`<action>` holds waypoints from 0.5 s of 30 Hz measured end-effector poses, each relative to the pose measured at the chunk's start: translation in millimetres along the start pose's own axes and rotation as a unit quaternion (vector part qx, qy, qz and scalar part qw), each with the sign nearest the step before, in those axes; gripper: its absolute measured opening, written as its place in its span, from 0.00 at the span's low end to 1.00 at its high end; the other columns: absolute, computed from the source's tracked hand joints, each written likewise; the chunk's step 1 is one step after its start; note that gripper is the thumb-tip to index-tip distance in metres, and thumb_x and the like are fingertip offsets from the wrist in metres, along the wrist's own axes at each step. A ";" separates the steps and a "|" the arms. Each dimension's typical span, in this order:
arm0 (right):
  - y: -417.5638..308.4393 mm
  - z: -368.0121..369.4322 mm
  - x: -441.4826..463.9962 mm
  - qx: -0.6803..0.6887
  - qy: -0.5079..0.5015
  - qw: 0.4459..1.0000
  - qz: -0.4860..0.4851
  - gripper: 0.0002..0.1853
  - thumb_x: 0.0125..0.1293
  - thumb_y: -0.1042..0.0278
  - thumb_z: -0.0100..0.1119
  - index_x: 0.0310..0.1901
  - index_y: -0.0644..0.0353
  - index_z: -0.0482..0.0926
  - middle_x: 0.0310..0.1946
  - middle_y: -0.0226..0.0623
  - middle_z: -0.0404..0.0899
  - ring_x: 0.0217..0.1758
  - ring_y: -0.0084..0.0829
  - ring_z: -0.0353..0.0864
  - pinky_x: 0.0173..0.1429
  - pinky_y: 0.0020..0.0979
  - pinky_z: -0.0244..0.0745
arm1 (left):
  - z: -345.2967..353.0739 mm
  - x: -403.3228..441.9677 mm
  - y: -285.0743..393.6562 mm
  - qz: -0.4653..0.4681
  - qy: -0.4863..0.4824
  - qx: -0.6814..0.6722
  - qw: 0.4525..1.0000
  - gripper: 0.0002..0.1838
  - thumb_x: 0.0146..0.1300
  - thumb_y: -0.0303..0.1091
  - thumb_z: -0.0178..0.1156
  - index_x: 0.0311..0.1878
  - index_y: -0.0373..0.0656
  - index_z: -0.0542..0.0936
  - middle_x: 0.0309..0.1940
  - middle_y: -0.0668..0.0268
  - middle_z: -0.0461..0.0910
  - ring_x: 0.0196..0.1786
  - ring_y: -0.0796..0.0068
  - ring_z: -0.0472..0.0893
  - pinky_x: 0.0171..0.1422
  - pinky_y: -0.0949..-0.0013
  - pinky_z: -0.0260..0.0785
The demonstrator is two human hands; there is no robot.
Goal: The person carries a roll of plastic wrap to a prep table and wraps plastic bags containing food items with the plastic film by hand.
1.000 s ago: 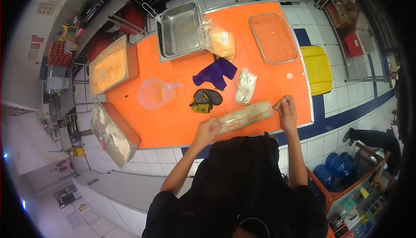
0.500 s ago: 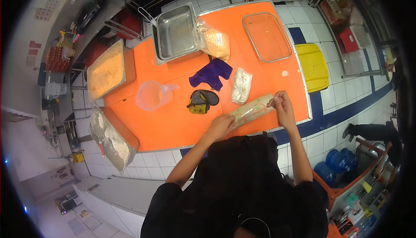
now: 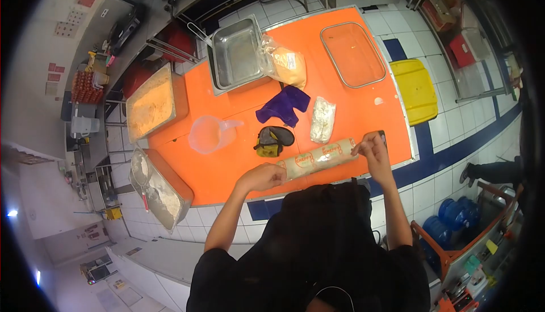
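A long clear plastic package [image 3: 317, 158] with red and green print lies near the front edge of the orange table [image 3: 227, 184]. My left hand [image 3: 265, 177] is closed on its left end. At its right end my right hand [image 3: 372, 146] pinches the plastic with the fingertips. Just beyond the package are a wrapped white bundle [image 3: 323, 120] and a black and yellow pouch [image 3: 273, 141]. A purple cloth [image 3: 283, 106] lies behind the pouch.
A clear jug [image 3: 210, 134], an empty metal pan [image 3: 237, 52], a bag of orange powder [image 3: 286, 66] and a wire-rimmed tray [image 3: 353, 55] are on the table. Pans of orange powder [image 3: 150, 105] and white flour [image 3: 164, 195] stand at the left. A person's leg [image 3: 494, 172] shows at far right.
My left hand has moved left to the package's end. The package has turned, so its red print shows more clearly. The whole view has shifted slightly.
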State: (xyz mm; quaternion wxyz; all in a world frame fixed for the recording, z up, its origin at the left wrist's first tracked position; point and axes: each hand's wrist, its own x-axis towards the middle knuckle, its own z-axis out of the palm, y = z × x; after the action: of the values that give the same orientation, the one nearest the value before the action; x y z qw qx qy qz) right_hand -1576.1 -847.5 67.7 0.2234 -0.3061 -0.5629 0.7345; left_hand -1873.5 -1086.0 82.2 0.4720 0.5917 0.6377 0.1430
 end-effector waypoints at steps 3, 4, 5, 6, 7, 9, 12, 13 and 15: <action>0.2 11.3 -0.3 -0.018 -0.035 0.999 -0.022 0.02 0.82 0.74 0.46 0.48 0.62 0.67 0.34 0.37 0.81 0.43 0.25 0.82 0.57 0.32 0.77 | -18.3 22.4 -23.1 -0.023 -0.082 -0.051 0.995 0.09 0.67 0.34 0.68 0.44 0.41 0.82 0.37 0.65 0.83 0.41 0.71 0.83 0.48 0.63 0.77; 0.8 13.6 0.0 0.005 -0.032 0.999 -0.019 0.02 0.82 0.74 0.46 0.47 0.62 0.68 0.34 0.36 0.80 0.42 0.24 0.81 0.57 0.31 0.77 | -30.9 35.3 -33.9 0.004 -0.031 -0.034 0.999 0.10 0.67 0.35 0.69 0.44 0.41 0.83 0.38 0.67 0.83 0.42 0.71 0.83 0.49 0.64 0.77; 1.4 13.8 0.2 0.005 -0.035 0.999 -0.022 0.02 0.82 0.74 0.46 0.47 0.62 0.68 0.34 0.36 0.80 0.42 0.24 0.81 0.57 0.31 0.77 | -55.7 53.7 -39.6 -0.004 0.019 -0.204 0.979 0.12 0.67 0.37 0.69 0.45 0.38 0.83 0.39 0.67 0.82 0.43 0.71 0.83 0.49 0.66 0.76; 1.9 13.0 0.1 0.004 -0.032 0.999 -0.020 0.03 0.83 0.72 0.46 0.48 0.61 0.67 0.35 0.36 0.80 0.42 0.24 0.81 0.56 0.31 0.78 | -74.4 76.1 -41.3 -0.068 0.170 -0.231 0.955 0.17 0.68 0.42 0.69 0.51 0.38 0.82 0.39 0.66 0.82 0.40 0.73 0.83 0.45 0.68 0.77; 2.6 12.4 0.7 0.002 -0.030 0.999 -0.019 0.04 0.83 0.71 0.47 0.48 0.61 0.67 0.35 0.36 0.79 0.42 0.25 0.81 0.54 0.31 0.78 | -93.1 98.4 -43.1 -0.118 0.322 -0.259 0.903 0.23 0.69 0.46 0.69 0.56 0.38 0.81 0.39 0.64 0.82 0.37 0.75 0.83 0.40 0.69 0.78; 7.2 11.4 0.1 0.007 -0.036 0.999 -0.018 0.04 0.83 0.71 0.47 0.49 0.61 0.67 0.35 0.36 0.79 0.42 0.24 0.81 0.54 0.31 0.78 | -130.9 151.0 -83.4 -0.147 0.492 -0.179 0.839 0.36 0.66 0.58 0.69 0.58 0.29 0.79 0.40 0.57 0.88 0.41 0.61 0.87 0.48 0.58 0.79; 9.1 12.8 -5.7 0.013 -0.026 0.999 -0.013 0.04 0.83 0.71 0.47 0.49 0.61 0.67 0.35 0.36 0.79 0.41 0.24 0.81 0.53 0.30 0.78 | -164.6 206.4 -115.3 -0.199 0.515 -0.155 0.819 0.30 0.64 0.55 0.69 0.51 0.32 0.83 0.37 0.53 0.88 0.41 0.54 0.88 0.48 0.54 0.78; 7.9 13.5 -6.2 0.013 -0.018 1.000 -0.014 0.04 0.83 0.71 0.47 0.49 0.61 0.67 0.34 0.35 0.79 0.41 0.24 0.81 0.52 0.29 0.78 | -168.0 219.7 -126.7 -0.219 0.508 -0.085 0.829 0.25 0.64 0.51 0.68 0.47 0.34 0.85 0.36 0.51 0.88 0.40 0.50 0.88 0.47 0.52 0.78; 6.0 12.9 -9.9 0.013 -0.009 1.000 -0.006 0.03 0.82 0.72 0.47 0.48 0.61 0.68 0.34 0.35 0.79 0.41 0.23 0.80 0.52 0.29 0.78 | -171.8 224.7 -113.4 -0.201 0.514 -0.030 0.834 0.20 0.64 0.47 0.68 0.43 0.36 0.86 0.35 0.49 0.88 0.40 0.46 0.87 0.47 0.50 0.77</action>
State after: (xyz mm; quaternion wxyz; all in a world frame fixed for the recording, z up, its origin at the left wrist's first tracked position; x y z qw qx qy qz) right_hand -1577.9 -864.7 66.2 0.2269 -0.2934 -0.5572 0.7429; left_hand -2043.5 -850.9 -10.9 0.1123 0.2778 0.8886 0.3473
